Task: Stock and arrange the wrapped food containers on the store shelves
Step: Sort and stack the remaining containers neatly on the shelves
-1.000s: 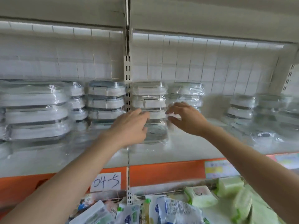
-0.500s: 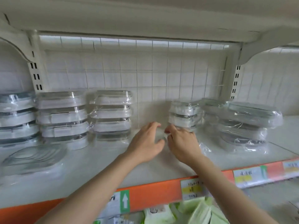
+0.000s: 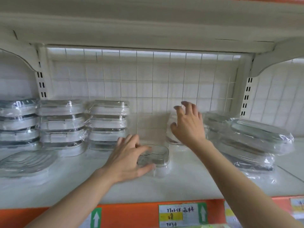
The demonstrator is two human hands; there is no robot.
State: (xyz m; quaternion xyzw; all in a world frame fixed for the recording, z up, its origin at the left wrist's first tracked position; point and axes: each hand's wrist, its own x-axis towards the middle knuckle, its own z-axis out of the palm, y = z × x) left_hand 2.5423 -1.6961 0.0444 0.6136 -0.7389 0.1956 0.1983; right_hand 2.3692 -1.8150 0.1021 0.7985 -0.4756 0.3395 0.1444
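A single wrapped clear container [image 3: 156, 155] lies on the white shelf [image 3: 189, 183] in the gap between the stacks. My left hand [image 3: 128, 157] grips it, fingers across its lid and thumb at its front edge. Further back and to the right, my right hand [image 3: 187, 125] arches over a short stack of wrapped containers [image 3: 171, 139]. Its thumb is on the stack's left side and its curled fingers reach over the top. The hand hides most of that stack.
Tall stacks of wrapped containers [image 3: 107, 124] line the back left. A flat wrapped lid or tray [image 3: 26, 160] lies at the front left. A leaning pile of wrapped oval containers [image 3: 250, 140] fills the right. An orange shelf edge with price labels [image 3: 179, 214] runs below.
The view has shifted right and upward. My left hand now holds a single container on the shelf. My right hand has risen from the shelf up onto the short stack.
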